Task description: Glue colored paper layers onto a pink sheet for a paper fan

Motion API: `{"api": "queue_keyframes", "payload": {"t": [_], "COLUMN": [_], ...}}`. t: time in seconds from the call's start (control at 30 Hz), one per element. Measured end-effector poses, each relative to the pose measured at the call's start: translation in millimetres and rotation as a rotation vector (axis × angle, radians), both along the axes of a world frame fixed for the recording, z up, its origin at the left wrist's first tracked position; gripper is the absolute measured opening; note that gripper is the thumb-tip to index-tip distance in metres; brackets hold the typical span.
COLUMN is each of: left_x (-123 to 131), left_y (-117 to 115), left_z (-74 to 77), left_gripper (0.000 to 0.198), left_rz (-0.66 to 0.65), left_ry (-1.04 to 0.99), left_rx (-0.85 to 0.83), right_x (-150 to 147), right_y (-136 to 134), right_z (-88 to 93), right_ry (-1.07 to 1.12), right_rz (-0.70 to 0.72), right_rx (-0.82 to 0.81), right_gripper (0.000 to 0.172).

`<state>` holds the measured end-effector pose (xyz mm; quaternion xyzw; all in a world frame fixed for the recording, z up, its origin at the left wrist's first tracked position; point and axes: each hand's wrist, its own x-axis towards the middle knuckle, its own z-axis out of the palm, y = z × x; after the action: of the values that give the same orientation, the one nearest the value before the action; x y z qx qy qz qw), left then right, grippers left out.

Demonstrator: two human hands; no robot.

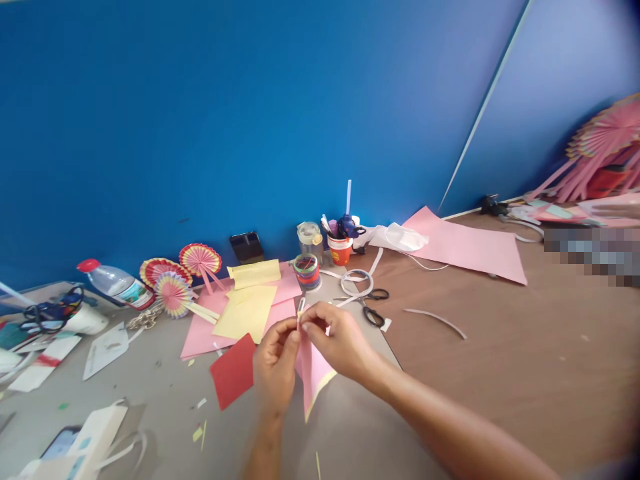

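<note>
A piece of pink folded paper [314, 385] with a yellow edge hangs between my hands. My left hand [276, 360] is closed on its upper left side, thumb against the fingers. From the other side, my right hand [336, 333] pinches the same paper near its top. A small whitish loop [301, 305] sticks up above the fingertips; what it is I cannot make out. Just left of my left hand lies a red paper sheet [233, 371]. Yellow sheets [245, 313] on pink paper [197, 330] lie behind it.
Scissors [374, 316], a white tape roll [357, 283], a jar of coloured thread [307, 271] and a red cup of tools [340, 250] stand beyond my hands. Paper rosettes [200, 259] and a bottle [120, 285] are at left. A pink sheet [470, 247] lies right.
</note>
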<state>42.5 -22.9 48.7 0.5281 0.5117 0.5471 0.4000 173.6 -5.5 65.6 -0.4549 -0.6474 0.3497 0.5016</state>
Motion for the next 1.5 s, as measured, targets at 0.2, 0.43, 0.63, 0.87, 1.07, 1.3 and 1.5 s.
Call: {"api": "queue_keyframes", "payload": {"t": [0.2,0.43,0.63,0.87,1.07,1.3,1.5], "left_x": [2.8,2.6,2.2,4.0,3.8,8.2,7.6], "left_y": [-2.7,-2.6,-2.5,-2.5,-2.0,-2.4,-1.6], "left_z": [-3.8,-4.9,-4.2,-1.1,-3.6,0.1,1.0], "left_gripper": [0.017,0.02,0.028,0.027,0.026,0.026,0.025], "left_rz": [0.033,0.113,0.116,0.073,0.096,0.086,0.101], "left_ry": [0.191,0.472,0.54,0.532,0.537,0.547,0.55], "left_rx": [0.227,0.542,0.65,0.64,0.626,0.672,0.682], "right_x": [4.4,8.2,13.7,16.1,17.9,18.0,21.0], "right_y": [0.5,0.8,1.8,2.8,3.1,1.9,3.9], "right_z": [7.7,16.6,21.7,19.5,18.2,19.2,18.0], "right_ry": [0.118,0.25,0.275,0.196,0.117,0.046,0.07], "right_rz": [0.026,0.132,0.193,0.192,0.186,0.112,0.18], "right_rx": [-0.209,-0.364,-0.386,-0.368,-0.337,-0.29,-0.342], "right_gripper": [0.012,0.009,0.01,0.015,0.018,0.014,0.016]}}
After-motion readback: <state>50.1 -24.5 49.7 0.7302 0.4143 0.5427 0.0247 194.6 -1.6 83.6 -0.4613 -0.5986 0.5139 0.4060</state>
